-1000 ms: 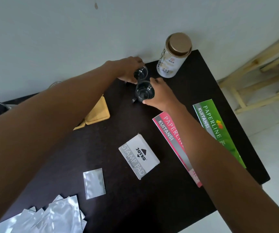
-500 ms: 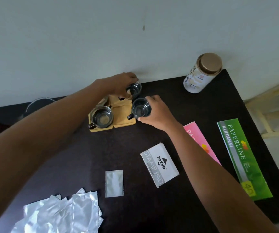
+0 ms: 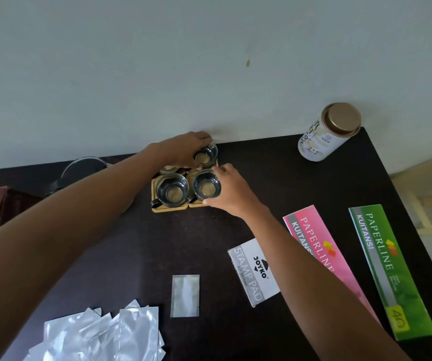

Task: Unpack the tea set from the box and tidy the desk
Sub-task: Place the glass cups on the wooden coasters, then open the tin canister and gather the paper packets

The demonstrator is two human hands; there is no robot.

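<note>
Cups now sit on the coasters (image 3: 169,208): my left hand (image 3: 183,147) grips the far cup (image 3: 205,155), my right hand (image 3: 231,194) the near cup (image 3: 207,188).

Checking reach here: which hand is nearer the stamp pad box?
Right. The right hand grips a glass cup just above the stamp pad box; the left hand is farther back.

A stamp pad box (image 3: 254,272) lies between foil sachets (image 3: 100,334) and pink (image 3: 321,246) and green receipt books (image 3: 389,269).

Three upright glass cups (image 3: 172,190) sit on wooden coasters (image 3: 168,209), a fourth possibly hidden.
</note>
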